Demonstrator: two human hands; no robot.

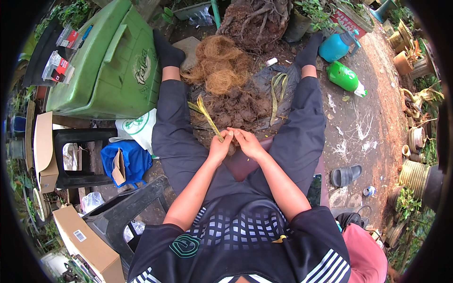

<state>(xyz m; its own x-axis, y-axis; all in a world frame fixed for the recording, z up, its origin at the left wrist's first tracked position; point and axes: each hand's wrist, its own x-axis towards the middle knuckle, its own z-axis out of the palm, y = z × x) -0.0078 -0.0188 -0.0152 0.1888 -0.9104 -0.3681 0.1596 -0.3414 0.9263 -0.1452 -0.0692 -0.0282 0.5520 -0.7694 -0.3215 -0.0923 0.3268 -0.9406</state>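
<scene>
In my left hand [219,148] is a leafy plant cutting [208,116] with narrow yellow-green leaves pointing up and away from me. My right hand [249,143] meets the left at the fingertips, its fingers closed by the cutting's lower end; what they pinch is hidden. Just beyond both hands lies a heap of dark brown fibrous clumps [243,109] on black plastic sheeting. Behind it sits a loose pile of light brown coconut fibre [219,63]. A long, folded strap-like leaf [274,101] rests right of the heap.
A large green cooler box [111,66] stands at the left, with black plastic stools [127,212] and a blue bag [127,162] nearer. On the right are a blue spray bottle [336,46], a green bottle [343,76] and a slipper [346,175]. A root mass [257,23] stands at the back.
</scene>
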